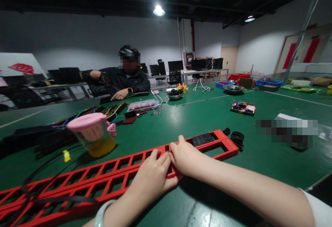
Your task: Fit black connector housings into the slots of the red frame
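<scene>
A long red frame [121, 161] with rows of rectangular openings lies across the green table. My left hand [155, 171] and my right hand [185, 156] meet over the frame, right of its middle, with fingers bent and close together. The fingers of both are closed on something dark in an opening, mostly hidden by them. A black block [202, 139] sits in an opening just right of my right hand. Small black parts [237, 140] lie at the frame's right end. Black straps [59, 199] cross its left part.
A pink-lidded cup [94, 133] with yellow liquid stands behind the frame at left. Wire bundles [114, 111], a clear parts box [142, 106], a metal bowl [175, 95] and a small parts tray [243, 108] are farther back. A person [124, 78] sits across the table.
</scene>
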### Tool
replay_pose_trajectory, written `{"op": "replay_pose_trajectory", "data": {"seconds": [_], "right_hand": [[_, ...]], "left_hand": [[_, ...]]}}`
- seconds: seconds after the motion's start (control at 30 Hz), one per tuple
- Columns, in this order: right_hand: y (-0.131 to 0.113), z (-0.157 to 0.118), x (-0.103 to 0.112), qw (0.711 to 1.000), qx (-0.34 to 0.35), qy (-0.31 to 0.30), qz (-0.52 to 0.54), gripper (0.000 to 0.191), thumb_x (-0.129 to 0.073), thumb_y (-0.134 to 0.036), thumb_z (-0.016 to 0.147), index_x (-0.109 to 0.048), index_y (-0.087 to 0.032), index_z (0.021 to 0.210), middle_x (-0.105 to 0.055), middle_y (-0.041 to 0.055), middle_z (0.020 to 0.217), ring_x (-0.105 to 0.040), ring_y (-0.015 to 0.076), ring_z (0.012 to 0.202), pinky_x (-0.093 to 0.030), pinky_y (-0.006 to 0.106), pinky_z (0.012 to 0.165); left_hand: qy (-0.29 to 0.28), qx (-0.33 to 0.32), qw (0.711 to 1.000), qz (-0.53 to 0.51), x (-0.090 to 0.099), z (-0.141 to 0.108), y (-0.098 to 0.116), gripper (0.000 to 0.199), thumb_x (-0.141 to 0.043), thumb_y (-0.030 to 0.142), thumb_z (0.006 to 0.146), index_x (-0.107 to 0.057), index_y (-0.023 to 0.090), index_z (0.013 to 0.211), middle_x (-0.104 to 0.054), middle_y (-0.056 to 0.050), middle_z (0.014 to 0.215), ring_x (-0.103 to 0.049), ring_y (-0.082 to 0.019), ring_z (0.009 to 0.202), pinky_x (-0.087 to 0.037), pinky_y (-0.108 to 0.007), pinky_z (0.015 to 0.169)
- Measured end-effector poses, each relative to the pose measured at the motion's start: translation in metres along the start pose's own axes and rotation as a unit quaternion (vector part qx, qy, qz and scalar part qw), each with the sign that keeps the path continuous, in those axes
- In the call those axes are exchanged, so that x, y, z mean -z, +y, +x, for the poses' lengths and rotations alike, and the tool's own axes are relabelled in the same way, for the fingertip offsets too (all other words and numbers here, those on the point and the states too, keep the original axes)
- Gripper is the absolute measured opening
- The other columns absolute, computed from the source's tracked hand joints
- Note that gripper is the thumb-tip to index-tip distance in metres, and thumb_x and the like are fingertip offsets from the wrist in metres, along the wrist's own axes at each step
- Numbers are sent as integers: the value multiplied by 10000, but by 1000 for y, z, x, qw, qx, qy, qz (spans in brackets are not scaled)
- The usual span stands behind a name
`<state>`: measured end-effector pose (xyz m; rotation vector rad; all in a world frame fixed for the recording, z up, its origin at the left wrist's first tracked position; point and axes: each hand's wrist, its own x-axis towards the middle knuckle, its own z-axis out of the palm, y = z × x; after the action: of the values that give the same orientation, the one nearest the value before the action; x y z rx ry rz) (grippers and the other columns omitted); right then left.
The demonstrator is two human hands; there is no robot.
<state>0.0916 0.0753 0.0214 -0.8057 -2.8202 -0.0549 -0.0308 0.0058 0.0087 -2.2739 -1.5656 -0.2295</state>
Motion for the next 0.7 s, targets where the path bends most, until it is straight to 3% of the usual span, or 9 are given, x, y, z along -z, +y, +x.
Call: {"op": "replay_pose_trajectory", "data": {"seconds": [0.1,0.17,0.3,0.4,0.47,0.57,0.7], "right_hand": [[5,-5,3,997,-52,-3,58,179,-442,-126,817,-564,-96,944,-519,129,885,-568,202,770,-462,281,643],[24,-14,10,987,-114,22,110,209,-414,-189,849,-556,-124,988,-502,120,944,-566,150,687,-446,263,640],[106,-47,22,975,-185,89,83,251,-415,-208,847,-564,-164,1043,-521,89,933,-548,166,850,-398,244,765],[174,-79,14,972,-227,48,23,239,-451,-198,818,-592,-165,1008,-540,94,936,-549,177,844,-389,243,759],[205,-98,1,970,-242,21,5,246,-436,-203,826,-599,-177,1009,-552,93,941,-558,179,841,-391,243,746],[225,-114,-15,968,-252,-10,-7,292,-381,-256,862,-589,-202,1059,-564,93,946,-563,195,864,-395,266,757],[216,-110,-22,970,-242,-8,-4,467,-291,-461,887,-428,-250,1279,-533,120,1063,-548,237,929,-398,338,794]], "left_hand": [[1,-3,1000,16,-3,-1,-2,478,-593,373,727,-547,88,1108,-596,-120,1023,-474,-276,904,-450,-425,813],[-3,1,1000,31,-5,-3,-4,571,-564,449,747,-513,65,1167,-582,-137,1077,-468,-296,926,-451,-445,814],[-12,9,999,45,-6,-3,-4,628,-531,511,761,-507,48,1185,-587,-145,1081,-469,-315,952,-460,-449,801],[-8,10,999,45,-5,-4,-4,624,-532,515,759,-518,51,1176,-592,-146,1073,-478,-316,950,-466,-449,789],[-5,11,999,43,-4,-4,-3,625,-538,511,756,-516,51,1179,-595,-148,1061,-483,-314,947,-466,-450,786],[0,12,999,35,-5,-5,-3,632,-550,509,746,-509,55,1184,-595,-151,1056,-486,-311,947,-461,-453,790],[-3,10,1000,29,-4,-4,-2,627,-556,504,743,-510,61,1184,-584,-143,1087,-483,-305,937,-462,-454,796]]}}
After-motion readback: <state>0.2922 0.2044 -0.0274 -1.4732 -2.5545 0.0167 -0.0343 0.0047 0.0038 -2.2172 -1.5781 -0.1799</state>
